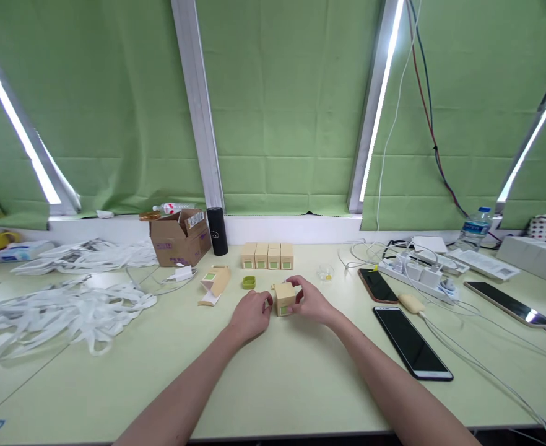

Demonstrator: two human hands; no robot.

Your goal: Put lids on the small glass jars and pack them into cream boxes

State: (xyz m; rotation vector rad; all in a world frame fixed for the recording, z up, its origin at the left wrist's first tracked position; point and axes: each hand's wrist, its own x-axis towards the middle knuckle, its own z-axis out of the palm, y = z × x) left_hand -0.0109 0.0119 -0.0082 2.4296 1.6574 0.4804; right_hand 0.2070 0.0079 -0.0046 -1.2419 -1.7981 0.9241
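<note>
A small tan cardboard box (282, 300) with a green label stands on the table between my hands. My right hand (312, 301) grips its right side, thumb low at the front and fingers at the top edge. Just left of the box, my left hand (253, 314) has its fingers curled together; whatever they hold, if anything, is hidden. A small flap shows at the box's upper left. Behind my left hand lies a green square ring-like piece (249, 282). An opened tan box (216, 282) lies farther left. Several similar closed boxes (267, 256) stand in a row at the back.
A small clear plastic piece (325, 272) lies right of the hands. Phones (412, 342), cables and a power strip (419, 279) occupy the right side. White straps (69, 310) are heaped left, near a brown carton (180, 238) and black cylinder (216, 231).
</note>
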